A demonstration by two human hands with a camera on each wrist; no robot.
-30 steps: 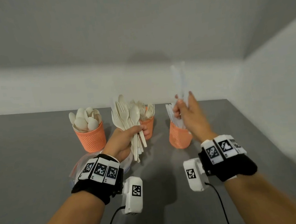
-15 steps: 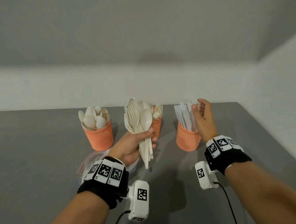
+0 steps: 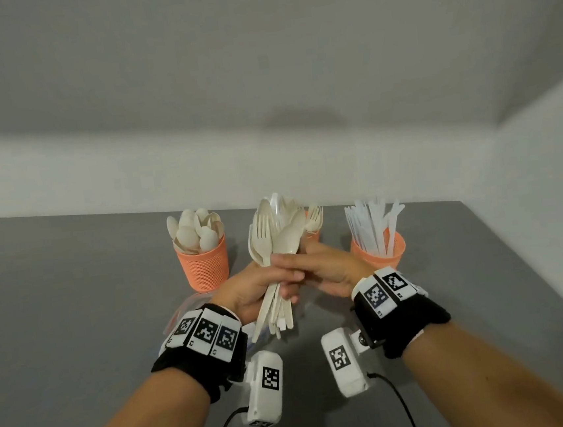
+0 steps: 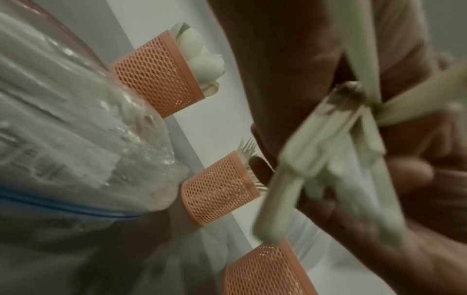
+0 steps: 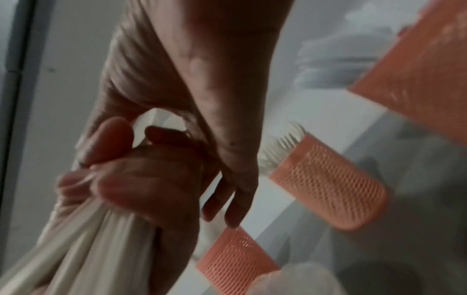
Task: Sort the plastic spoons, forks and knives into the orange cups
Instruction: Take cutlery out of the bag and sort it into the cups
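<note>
- Left hand (image 3: 246,290) grips the mixed cutlery bundle (image 3: 276,244); right hand (image 3: 327,271) pinches one piece from it.
- Step in hand, likely: picking. Next, draw that piece free and drop it in its matching orange cup.

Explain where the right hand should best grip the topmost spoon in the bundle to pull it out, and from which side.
Pinch the spoon by its neck just above the left hand, coming from the right. Its bowl stands clear above the bundle; its handle is clamped below.

Each bare forearm wears a black wrist strap (image 3: 198,366) topped with white fiducial tags (three visible), plus a white cabled camera module (image 3: 264,387)
</note>
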